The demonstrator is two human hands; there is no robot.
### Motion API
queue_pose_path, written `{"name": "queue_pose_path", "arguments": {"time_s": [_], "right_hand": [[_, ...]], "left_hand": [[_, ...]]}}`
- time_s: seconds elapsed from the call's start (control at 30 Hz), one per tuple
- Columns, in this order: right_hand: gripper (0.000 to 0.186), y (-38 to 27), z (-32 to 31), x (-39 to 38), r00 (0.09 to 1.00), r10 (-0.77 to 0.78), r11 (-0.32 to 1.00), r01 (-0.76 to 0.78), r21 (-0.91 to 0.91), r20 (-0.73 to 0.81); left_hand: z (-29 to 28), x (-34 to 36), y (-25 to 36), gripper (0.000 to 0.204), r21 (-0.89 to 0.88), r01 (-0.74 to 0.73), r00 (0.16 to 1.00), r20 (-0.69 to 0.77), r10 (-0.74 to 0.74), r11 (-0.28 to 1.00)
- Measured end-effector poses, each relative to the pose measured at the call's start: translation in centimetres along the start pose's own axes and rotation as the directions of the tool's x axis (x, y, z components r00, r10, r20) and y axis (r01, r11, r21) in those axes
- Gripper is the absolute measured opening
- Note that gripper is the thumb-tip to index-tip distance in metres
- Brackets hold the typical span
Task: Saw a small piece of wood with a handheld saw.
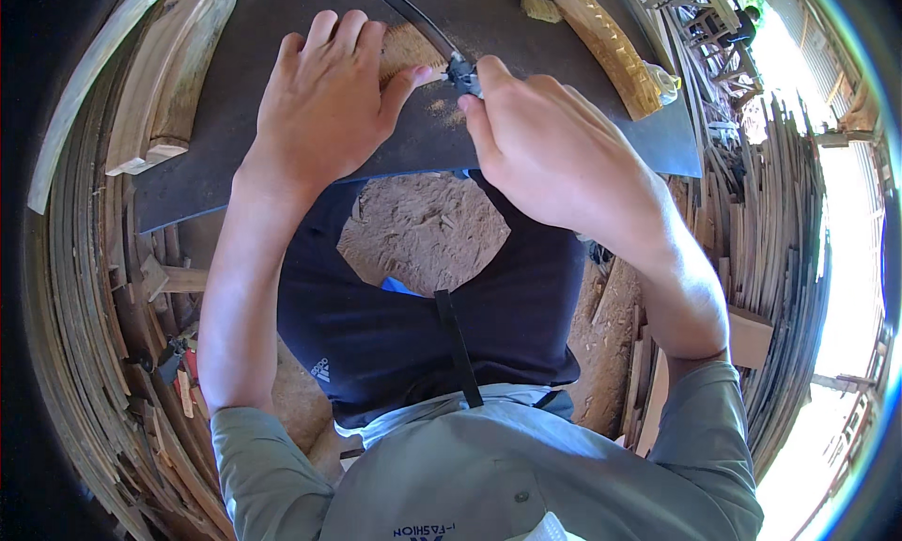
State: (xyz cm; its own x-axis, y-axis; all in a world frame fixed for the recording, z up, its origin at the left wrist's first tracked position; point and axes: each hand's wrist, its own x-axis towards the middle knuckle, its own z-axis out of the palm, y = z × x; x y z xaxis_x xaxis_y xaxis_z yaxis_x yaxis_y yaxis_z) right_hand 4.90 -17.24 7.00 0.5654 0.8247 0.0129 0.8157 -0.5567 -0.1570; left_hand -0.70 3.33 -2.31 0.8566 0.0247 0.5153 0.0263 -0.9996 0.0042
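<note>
My left hand (324,109) lies over a light wooden block (406,48), fingers stretched forward and thumb out to the right, pressing it on the dark tabletop (282,15). My right hand (559,146) is closed round the grip of a hacksaw (413,17), whose dark, narrow frame slants away to the far left over the block. The saw's near end sits close to my left thumb tip. Its cutting edge is mostly hidden. Pale sawdust (446,109) is scattered on the tabletop just below the block.
A notched wooden piece (606,48) lies at the right, with a small wood chunk (542,8) beside it. Thick timber lengths (178,62) rest on the table's left side. Stacks of thin boards (752,222) flank me. Sawdust covers the ground (427,226) between my knees.
</note>
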Motion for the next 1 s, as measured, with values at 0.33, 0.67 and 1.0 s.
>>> {"name": "queue_pose_path", "arguments": {"time_s": [0.33, 0.67, 1.0], "right_hand": [[0.03, -0.2, 0.3, 0.1, 0.999, 0.043, 0.999, -0.043, 0.024, -0.011], [0.029, -0.4, 0.1, -0.4, 0.996, 0.08, 0.995, -0.078, -0.056, 0.046], [0.03, -0.2, 0.4, -0.7, 0.995, 0.103, 0.992, -0.102, -0.07, 0.014]], "left_hand": [[0.7, -0.4, 0.3, 0.053, 0.056, 0.007, 0.994, -0.111, -0.001, 0.998], [1.3, -0.3, 0.2, 0.044, 0.074, -0.038, 0.969, -0.242, 0.055, 0.997], [1.1, -0.4, 0.3, 0.047, 0.068, -0.008, 0.977, -0.211, 0.022, 0.998]]}}
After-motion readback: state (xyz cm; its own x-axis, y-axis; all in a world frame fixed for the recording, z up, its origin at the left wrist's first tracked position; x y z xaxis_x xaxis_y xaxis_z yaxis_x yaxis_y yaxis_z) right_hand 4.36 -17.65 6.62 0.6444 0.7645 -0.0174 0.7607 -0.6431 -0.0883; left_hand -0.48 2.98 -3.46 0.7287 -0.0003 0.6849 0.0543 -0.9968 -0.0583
